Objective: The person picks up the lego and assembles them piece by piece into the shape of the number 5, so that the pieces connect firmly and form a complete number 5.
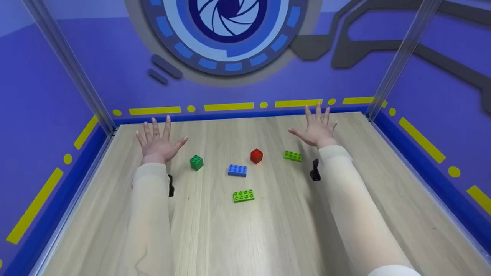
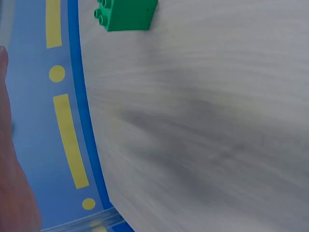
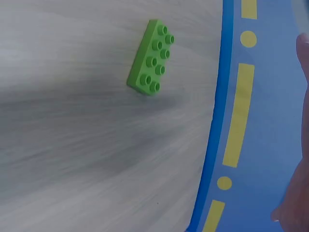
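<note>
My left hand [image 1: 157,145] is held over the table's left side, fingers spread, with nothing in it. Nearest to it, on its right, stands a dark green toy brick [image 1: 196,163], also at the top of the left wrist view. Over the right side my right hand [image 1: 318,130] is likewise spread and bare. A light green flat brick [image 1: 292,156] lies just below and left of it; the right wrist view shows its studs. Between the hands lie a red brick [image 1: 256,156], a blue brick [image 1: 237,170] and, closest to me, another light green flat brick [image 1: 243,196].
A wood-grain table [image 1: 268,237] carries the bricks. Purple-blue panels with yellow dashes enclose it at the back wall [image 1: 230,92], left and right. Metal posts [image 1: 402,57] stand at the back corners. Small black pieces [image 1: 315,170] show beside both wrists.
</note>
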`<state>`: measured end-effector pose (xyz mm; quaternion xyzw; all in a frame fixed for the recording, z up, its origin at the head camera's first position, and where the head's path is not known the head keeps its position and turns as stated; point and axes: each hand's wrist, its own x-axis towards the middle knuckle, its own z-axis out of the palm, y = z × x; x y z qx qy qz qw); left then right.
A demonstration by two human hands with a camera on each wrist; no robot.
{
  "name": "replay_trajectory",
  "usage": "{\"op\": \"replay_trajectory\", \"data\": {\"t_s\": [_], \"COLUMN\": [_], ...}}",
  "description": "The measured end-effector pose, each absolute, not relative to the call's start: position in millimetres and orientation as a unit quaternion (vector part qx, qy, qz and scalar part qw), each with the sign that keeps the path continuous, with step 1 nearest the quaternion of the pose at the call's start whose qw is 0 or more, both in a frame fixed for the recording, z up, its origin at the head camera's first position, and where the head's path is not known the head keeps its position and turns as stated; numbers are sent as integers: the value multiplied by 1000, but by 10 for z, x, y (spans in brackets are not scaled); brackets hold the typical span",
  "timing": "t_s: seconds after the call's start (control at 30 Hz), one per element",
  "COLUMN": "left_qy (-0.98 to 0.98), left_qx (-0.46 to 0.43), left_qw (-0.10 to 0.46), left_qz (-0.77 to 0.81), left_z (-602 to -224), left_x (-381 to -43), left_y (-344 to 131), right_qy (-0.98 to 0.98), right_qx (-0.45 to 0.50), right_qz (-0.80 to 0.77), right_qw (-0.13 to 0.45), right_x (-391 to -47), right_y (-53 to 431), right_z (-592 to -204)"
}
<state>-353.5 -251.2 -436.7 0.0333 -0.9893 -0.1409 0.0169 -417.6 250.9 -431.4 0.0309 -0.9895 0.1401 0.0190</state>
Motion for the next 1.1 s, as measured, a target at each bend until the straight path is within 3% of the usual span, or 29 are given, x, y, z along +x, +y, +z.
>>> {"op": "replay_trajectory", "data": {"t_s": [0.23,0.77,1.1], "left_qy": [-980,-909,-850], "left_qx": [5,-111,-127], "left_qw": [36,141,126], "left_qz": [-196,-375,-495], "left_z": [-4439,-4726,-4995], "left_x": [-3569,-3364,-3071], "left_y": [-2353,-1697,-1471], "right_qy": [-981,-950,-925], "right_qx": [34,33,42], "right_qz": [190,309,377], "right_qw": [14,8,19], "right_x": [-4168,-4025,-3936], "right_y": [2388,2049,1846], "right_z": [-4439,-4788,-5040]}}
